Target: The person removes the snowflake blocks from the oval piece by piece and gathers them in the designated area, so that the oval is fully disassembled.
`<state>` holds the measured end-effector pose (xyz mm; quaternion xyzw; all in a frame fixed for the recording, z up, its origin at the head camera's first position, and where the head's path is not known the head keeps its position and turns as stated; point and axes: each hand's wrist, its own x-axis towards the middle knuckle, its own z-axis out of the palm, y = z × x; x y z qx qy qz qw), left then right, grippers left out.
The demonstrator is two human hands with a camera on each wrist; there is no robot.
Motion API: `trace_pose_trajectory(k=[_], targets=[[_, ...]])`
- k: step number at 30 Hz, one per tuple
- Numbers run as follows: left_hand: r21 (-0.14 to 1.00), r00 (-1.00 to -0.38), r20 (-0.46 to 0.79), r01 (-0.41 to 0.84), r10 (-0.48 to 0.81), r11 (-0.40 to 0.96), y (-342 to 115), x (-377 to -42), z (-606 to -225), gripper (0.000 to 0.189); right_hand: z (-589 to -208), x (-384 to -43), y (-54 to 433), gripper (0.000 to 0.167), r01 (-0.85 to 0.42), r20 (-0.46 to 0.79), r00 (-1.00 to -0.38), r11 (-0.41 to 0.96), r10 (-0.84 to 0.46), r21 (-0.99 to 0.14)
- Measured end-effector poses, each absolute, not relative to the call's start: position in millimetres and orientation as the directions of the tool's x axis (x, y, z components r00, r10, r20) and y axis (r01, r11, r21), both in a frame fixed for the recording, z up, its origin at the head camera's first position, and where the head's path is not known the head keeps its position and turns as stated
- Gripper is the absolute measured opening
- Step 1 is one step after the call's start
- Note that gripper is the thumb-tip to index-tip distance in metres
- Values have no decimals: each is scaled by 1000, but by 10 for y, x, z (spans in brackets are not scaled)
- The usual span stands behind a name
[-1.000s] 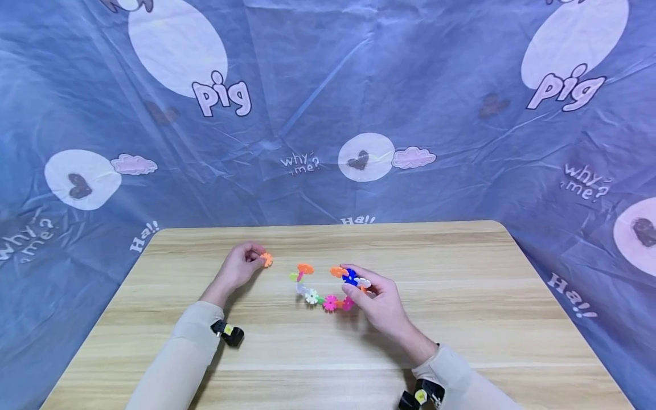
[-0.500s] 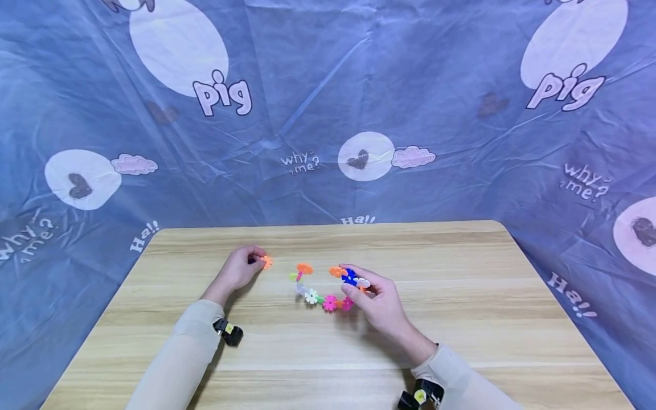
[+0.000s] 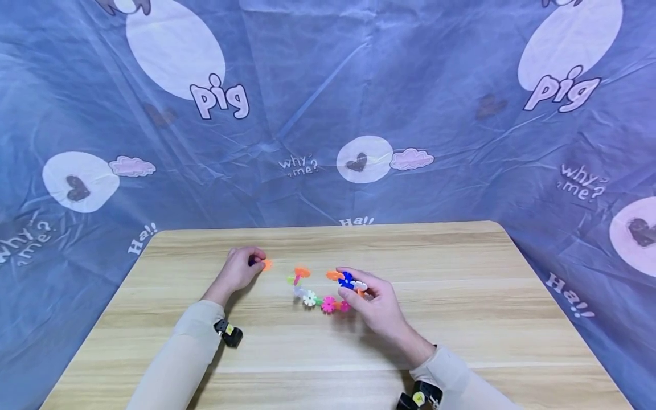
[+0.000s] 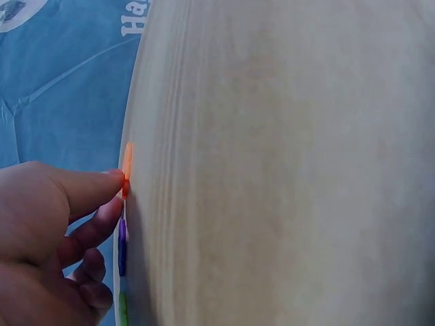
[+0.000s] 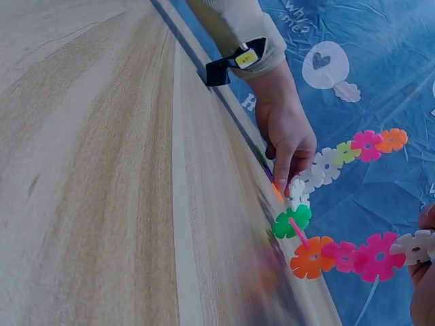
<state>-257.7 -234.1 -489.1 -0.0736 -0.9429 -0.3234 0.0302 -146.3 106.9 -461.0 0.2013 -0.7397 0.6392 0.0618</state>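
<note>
My left hand (image 3: 240,269) is low over the far left of the table. Its thumb and fingers pinch an orange flower-shaped plastic piece (image 4: 128,161), seen edge-on in the left wrist view. Below those fingers lie a purple piece (image 4: 122,248) and a green piece (image 4: 123,309), also edge-on. My right hand (image 3: 376,299) grips a curved chain of interlocked flower-shaped pieces (image 3: 328,304) by its right part, around the dark blue piece (image 3: 346,280). The chain is held above the table, with a gap between its two orange ends; the right fingers hide part of it.
The wooden table (image 3: 287,364) spreads out beneath both hands, its far edge against a blue printed cloth (image 3: 287,85). Black camera mounts (image 3: 233,336) sit on both wrists.
The orange piece in my left hand has tipped flatter and sunk slightly, and a dark piece shows beneath the fingers. My right hand and the chain stay nearly still.
</note>
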Motion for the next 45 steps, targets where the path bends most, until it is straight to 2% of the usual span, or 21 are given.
trace_pose_trajectory(k=[6,12,16,33,45], targets=[[632,-989,79,145,123,761,-2347,-2594,-4824,18,-4603,-1480,1035,40,-384,355,-909,107,-217,-917],[731,-987,57,144,151,667,-2284,-2506,-4670,25,-4607,-1522,1013,39,-409,382,-903,126,-194,-904],[770,-979,102,189,174,609,-2203,-2434,-4577,26,-4604,-1542,998,38,-412,386,-904,128,-184,-902],[816,-923,306,380,233,435,-1756,-2006,-4234,18,-4581,-1508,1060,36,-380,355,-917,128,-179,-916],[824,-914,277,385,297,416,-1570,-1828,-4124,17,-4544,-1485,1057,34,-380,350,-915,138,-199,-915]])
